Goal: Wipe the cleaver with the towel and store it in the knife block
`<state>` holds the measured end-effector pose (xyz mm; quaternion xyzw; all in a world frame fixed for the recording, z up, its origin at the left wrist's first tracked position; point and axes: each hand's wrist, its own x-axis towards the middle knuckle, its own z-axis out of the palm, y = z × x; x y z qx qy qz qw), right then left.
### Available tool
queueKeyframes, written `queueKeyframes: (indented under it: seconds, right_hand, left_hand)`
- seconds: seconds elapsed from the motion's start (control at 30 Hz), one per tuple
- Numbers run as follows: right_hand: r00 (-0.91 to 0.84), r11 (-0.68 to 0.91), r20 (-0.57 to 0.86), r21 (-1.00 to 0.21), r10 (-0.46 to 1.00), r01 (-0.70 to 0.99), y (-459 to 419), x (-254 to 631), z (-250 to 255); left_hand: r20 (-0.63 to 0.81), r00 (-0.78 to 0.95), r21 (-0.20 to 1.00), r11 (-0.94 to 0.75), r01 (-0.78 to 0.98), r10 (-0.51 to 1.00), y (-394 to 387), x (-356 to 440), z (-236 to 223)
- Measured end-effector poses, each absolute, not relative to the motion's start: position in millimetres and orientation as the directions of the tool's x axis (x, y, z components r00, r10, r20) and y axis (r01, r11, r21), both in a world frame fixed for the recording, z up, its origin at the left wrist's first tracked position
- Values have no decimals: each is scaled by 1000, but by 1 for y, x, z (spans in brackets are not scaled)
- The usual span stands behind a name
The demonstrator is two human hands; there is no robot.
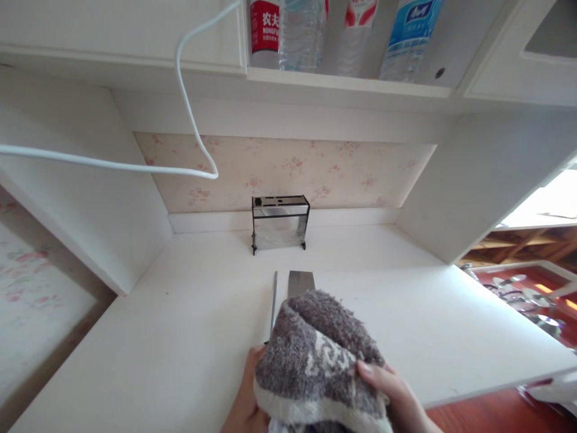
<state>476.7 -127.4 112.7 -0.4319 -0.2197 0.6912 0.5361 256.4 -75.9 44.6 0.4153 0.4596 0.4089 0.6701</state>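
A bunched grey-brown towel (311,367) with a pale pattern and border fills the lower middle of the head view. My right hand (396,394) is closed on its right side, the thumb pressed on top. My left hand (247,394) is closed at the towel's left edge; the cloth hides most of its fingers and what they grip. Just beyond the towel shows a broad metal blade (301,282), like a cleaver's, its lower part covered. Left of it runs a thin metal rod or edge-on blade (274,300), with a dark end close to my left hand.
A metal-and-clear knife stand (280,221) with a slotted top stands at the back of the white counter (202,313). Overhead is a shelf with water bottles (300,36). A white cable (135,168) hangs across the upper left. Side panels flank the counter.
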Motion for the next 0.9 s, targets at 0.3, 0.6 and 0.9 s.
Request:
queueKeyframes:
  seconds: [0.3,0.6,0.9]
  right_hand:
    - [309,-231,-431,-824,848,-517,-145,595,136]
    - [427,-172,-354,-897,832,-407,-155,660,142]
    - [403,-198,-289,-947,868,-252,-122,681,153]
  left_hand:
    - [-275,130,956,285,-66,953,-63,244,42]
    - [-271,67,958,276,-74,960,-56,239,46]
    - [-276,-89,947,255,-196,957,-41,231,37]
